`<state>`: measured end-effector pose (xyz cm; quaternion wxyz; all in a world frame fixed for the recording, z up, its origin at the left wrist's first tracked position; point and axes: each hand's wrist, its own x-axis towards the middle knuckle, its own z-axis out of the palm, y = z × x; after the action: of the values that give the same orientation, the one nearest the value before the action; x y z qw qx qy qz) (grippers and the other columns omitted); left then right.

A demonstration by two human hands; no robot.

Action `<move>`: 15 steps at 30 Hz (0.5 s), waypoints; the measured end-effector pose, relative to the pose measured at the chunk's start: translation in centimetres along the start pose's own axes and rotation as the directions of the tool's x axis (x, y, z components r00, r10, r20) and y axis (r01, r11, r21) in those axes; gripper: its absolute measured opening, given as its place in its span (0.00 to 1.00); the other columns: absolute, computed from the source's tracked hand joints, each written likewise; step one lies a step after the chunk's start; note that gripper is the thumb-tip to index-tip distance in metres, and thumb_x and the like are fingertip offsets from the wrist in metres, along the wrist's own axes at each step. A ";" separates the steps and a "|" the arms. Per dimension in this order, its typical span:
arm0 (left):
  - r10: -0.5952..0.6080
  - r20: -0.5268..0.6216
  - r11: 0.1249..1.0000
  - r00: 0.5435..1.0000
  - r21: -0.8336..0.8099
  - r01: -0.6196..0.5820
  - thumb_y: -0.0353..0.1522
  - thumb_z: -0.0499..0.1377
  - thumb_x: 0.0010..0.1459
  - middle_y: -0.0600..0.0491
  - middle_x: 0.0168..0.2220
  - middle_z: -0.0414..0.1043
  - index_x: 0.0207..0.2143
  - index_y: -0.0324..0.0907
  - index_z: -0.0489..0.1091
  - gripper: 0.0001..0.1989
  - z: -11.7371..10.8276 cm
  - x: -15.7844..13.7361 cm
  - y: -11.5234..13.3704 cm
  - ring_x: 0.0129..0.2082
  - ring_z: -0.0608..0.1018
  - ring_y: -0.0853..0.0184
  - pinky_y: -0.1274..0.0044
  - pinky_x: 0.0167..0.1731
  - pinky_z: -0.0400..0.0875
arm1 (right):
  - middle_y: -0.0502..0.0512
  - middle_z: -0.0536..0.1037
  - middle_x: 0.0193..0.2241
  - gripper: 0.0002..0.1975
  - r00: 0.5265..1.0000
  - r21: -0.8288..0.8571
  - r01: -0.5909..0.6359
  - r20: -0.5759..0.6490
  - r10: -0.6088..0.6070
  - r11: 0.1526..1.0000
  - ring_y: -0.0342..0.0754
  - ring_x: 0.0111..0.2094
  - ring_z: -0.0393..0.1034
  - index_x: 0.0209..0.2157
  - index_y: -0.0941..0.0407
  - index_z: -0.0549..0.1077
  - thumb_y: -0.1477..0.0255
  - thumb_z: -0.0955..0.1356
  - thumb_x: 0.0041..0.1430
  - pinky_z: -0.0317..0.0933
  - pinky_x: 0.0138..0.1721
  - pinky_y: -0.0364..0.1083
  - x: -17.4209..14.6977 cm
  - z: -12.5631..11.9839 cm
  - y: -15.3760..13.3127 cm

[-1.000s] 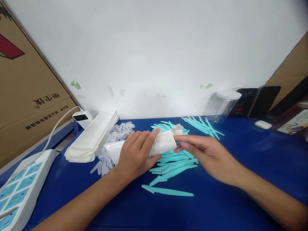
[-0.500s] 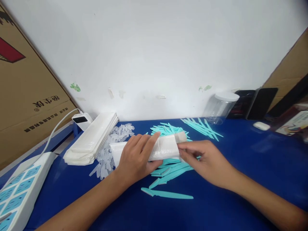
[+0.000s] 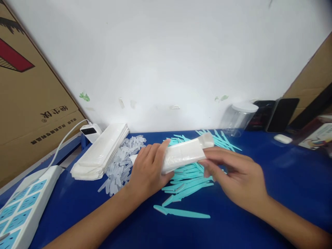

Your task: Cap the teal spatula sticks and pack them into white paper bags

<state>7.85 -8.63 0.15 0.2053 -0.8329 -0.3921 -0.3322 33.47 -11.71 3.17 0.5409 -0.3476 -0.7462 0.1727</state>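
Deep blue covering [image 3: 124, 231] spreads across the worktop up to a pale wall. Above it, a white plastic sleeve [image 3: 184, 154] lies between the two hands, its long axis running left to right and slanting so that the right end sits higher in view. The left hand [image 3: 149, 169] is wrapped over its left part, fingers across the top and thumb along the lower edge, holding it. The right hand [image 3: 233, 176] is at the opposite end, thumb and fingers drawn close together against the sleeve's edge; whether they pinch the film cannot be told. Turquoise razors [image 3: 192, 185] lie heaped beneath the sleeve, small translucent pieces [image 3: 118, 171] beside the left hand, and stacked white sleeves [image 3: 100, 152] farther left.
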 end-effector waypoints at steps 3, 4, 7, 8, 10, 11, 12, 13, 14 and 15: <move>-0.121 -0.041 0.993 0.992 -0.011 0.121 0.33 0.67 0.58 0.40 0.51 0.79 0.66 0.41 0.62 0.35 -0.3 0.2 -0.5 0.46 0.81 0.47 0.59 0.44 0.78 | 0.54 0.88 0.43 0.13 0.992 -0.087 0.071 -0.102 -0.080 0.994 0.52 0.33 0.82 0.49 0.43 0.85 0.75 0.73 0.71 0.75 0.30 0.52 -0.4 -0.7 -0.1; -0.178 -0.064 0.984 0.982 -0.022 0.177 0.33 0.67 0.58 0.42 0.50 0.79 0.63 0.42 0.64 0.32 -0.5 0.4 -0.8 0.45 0.82 0.48 0.59 0.44 0.78 | 0.55 0.87 0.48 0.16 0.983 -0.127 0.095 -0.147 -0.114 0.987 0.54 0.38 0.83 0.52 0.41 0.84 0.76 0.73 0.70 0.76 0.33 0.53 -0.3 -1.1 0.0; -0.383 -0.156 0.923 0.910 -0.099 0.372 0.35 0.68 0.56 0.46 0.46 0.79 0.58 0.44 0.67 0.28 -1.5 1.2 -2.6 0.44 0.82 0.49 0.61 0.41 0.78 | 0.57 0.86 0.51 0.16 0.913 -0.334 0.135 -0.325 -0.248 0.933 0.59 0.43 0.82 0.53 0.42 0.83 0.74 0.73 0.69 0.75 0.38 0.57 0.7 -3.0 1.3; -0.459 -0.189 0.887 0.868 -0.151 0.436 0.36 0.69 0.55 0.48 0.44 0.78 0.57 0.44 0.67 0.27 -1.9 1.5 -3.4 0.43 0.82 0.49 0.61 0.41 0.78 | 0.58 0.86 0.46 0.12 0.883 -0.420 0.122 -0.368 -0.291 0.899 0.58 0.40 0.81 0.51 0.45 0.84 0.72 0.73 0.68 0.74 0.38 0.56 1.4 -3.8 2.2; -0.585 -0.253 0.804 0.770 -0.307 0.509 0.39 0.70 0.57 0.49 0.44 0.77 0.53 0.44 0.69 0.24 -2.3 2.0 -4.9 0.45 0.81 0.51 0.61 0.43 0.79 | 0.58 0.86 0.38 0.08 0.930 -0.549 -0.047 -0.330 -0.164 0.834 0.54 0.33 0.78 0.46 0.51 0.84 0.68 0.71 0.71 0.71 0.37 0.53 2.7 -5.7 4.9; -0.627 -0.255 0.763 0.736 -0.394 0.513 0.40 0.70 0.59 0.48 0.46 0.77 0.52 0.43 0.69 0.22 -2.3 2.1 -5.4 0.47 0.82 0.51 0.60 0.47 0.79 | 0.59 0.87 0.38 0.10 0.958 -0.574 -0.133 -0.282 -0.043 0.808 0.53 0.32 0.78 0.44 0.53 0.84 0.65 0.70 0.71 0.71 0.37 0.53 3.3 -6.6 6.5; -0.654 -0.250 0.729 0.714 -0.461 0.506 0.40 0.69 0.61 0.47 0.48 0.77 0.52 0.43 0.70 0.21 -2.3 2.1 -5.9 0.50 0.82 0.50 0.59 0.50 0.79 | 0.59 0.86 0.37 0.13 0.974 -0.609 -0.196 -0.212 0.079 0.769 0.54 0.32 0.78 0.43 0.54 0.84 0.62 0.69 0.70 0.71 0.37 0.53 3.7 -7.5 8.4; -0.659 -0.240 0.715 0.712 -0.493 0.495 0.41 0.69 0.62 0.45 0.50 0.77 0.52 0.43 0.70 0.21 -2.2 2.1 -6.2 0.52 0.81 0.50 0.58 0.52 0.79 | 0.61 0.87 0.37 0.17 0.971 -0.648 -0.230 -0.102 0.216 0.726 0.57 0.35 0.80 0.44 0.55 0.84 0.58 0.69 0.69 0.71 0.39 0.54 3.9 -8.3 10.2; -0.646 -0.232 0.723 0.727 -0.492 0.485 0.41 0.69 0.62 0.45 0.51 0.77 0.53 0.43 0.70 0.22 -2.1 1.9 -6.3 0.52 0.81 0.50 0.58 0.52 0.78 | 0.64 0.87 0.40 0.21 0.951 -0.679 -0.238 -0.018 0.308 0.694 0.61 0.40 0.81 0.45 0.56 0.83 0.53 0.70 0.66 0.72 0.41 0.55 4.0 -8.9 12.0; -0.610 -0.226 0.755 0.759 -0.457 0.471 0.40 0.69 0.61 0.45 0.50 0.77 0.54 0.42 0.69 0.23 -1.9 1.7 -6.3 0.51 0.81 0.50 0.58 0.51 0.79 | 0.66 0.87 0.44 0.26 0.929 -0.699 -0.231 0.047 0.366 0.676 0.64 0.45 0.81 0.46 0.58 0.82 0.49 0.71 0.64 0.72 0.45 0.57 4.0 -9.3 13.6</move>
<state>2.96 -5.09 3.27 0.0048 -0.6275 -0.5044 -0.5931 45.91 -0.52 0.58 0.2682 -0.6219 -0.7357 0.0038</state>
